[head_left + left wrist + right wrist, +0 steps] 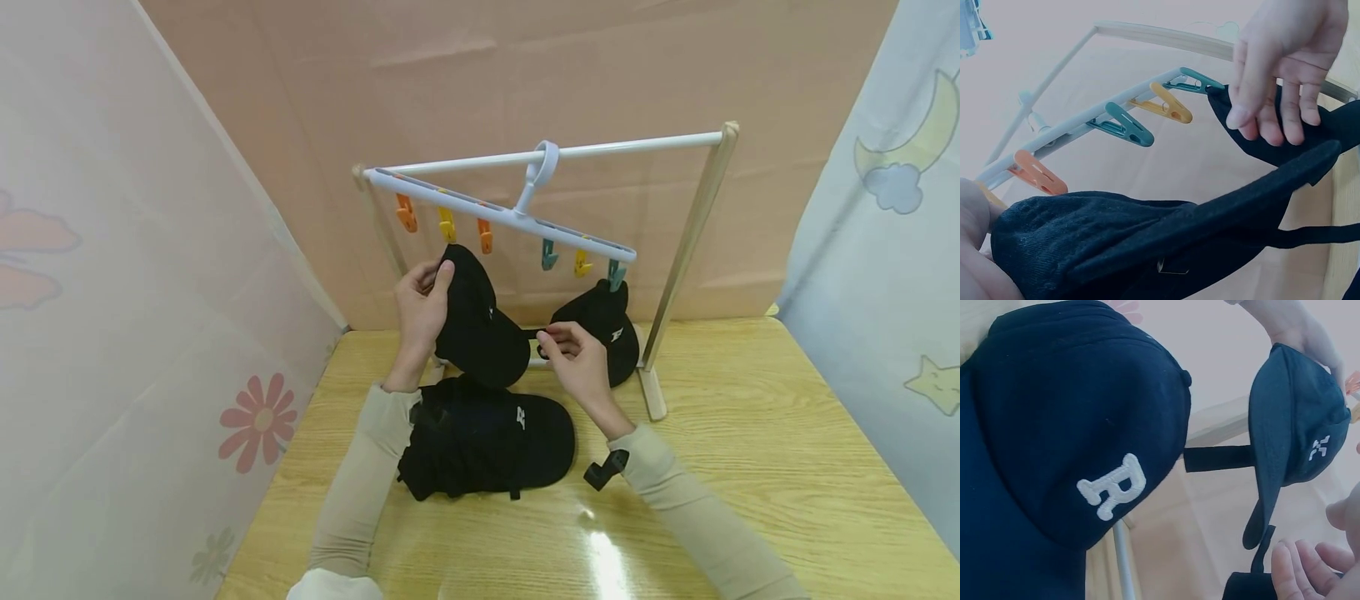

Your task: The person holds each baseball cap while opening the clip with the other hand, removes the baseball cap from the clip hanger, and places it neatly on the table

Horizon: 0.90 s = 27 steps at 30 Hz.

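Note:
My left hand (423,308) grips a black baseball cap (476,321) by its upper edge, below the yellow and orange clips at the left of a pale hanger (502,218). Near the held cap's loose strap, my right hand (577,358) hovers with relaxed fingers; in the left wrist view its thumb stands apart from the fingers. Behind that hand a second black cap (618,342) hangs from the rightmost green clip (616,275). More black caps (487,437), seemingly nested together, lie on the table, the top one bearing a white R (1113,486).
The hanger hooks over the white rail (637,146) of a small wooden-legged rack. Its other clips, such as the orange clip (407,214) at the far left, hold nothing. Rack feet (652,396) stand on the wooden table (787,467). Printed cloths surround the table.

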### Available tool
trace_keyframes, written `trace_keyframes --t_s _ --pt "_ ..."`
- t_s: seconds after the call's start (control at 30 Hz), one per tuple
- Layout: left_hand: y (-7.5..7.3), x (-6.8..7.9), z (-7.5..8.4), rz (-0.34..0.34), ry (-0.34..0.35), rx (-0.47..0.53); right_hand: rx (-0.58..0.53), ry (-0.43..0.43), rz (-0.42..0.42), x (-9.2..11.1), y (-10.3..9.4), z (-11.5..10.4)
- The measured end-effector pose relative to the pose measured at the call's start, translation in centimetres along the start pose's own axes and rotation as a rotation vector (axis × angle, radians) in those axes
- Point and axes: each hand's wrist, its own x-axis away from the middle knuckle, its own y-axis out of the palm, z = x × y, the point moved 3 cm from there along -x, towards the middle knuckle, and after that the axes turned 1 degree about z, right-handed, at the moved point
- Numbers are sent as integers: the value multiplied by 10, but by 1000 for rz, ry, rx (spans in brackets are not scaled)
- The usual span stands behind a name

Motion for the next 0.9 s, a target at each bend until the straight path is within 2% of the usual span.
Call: trace_keyframes --t_s 0.33,0.57,0.67,0.8,0.9 --pt "-5 3 3 -3 12 8 121 91 -54 10 10 3" --pt "-7 5 5 11 22 25 131 205 -103 13 18 7" --pt "-7 6 5 12 12 41 47 289 -139 13 21 9" --pt "-7 9 5 10 -2 63 -163 412 -176 14 25 9" --pt "-8 11 6 10 -3 73 -256 471 -183 14 26 9"
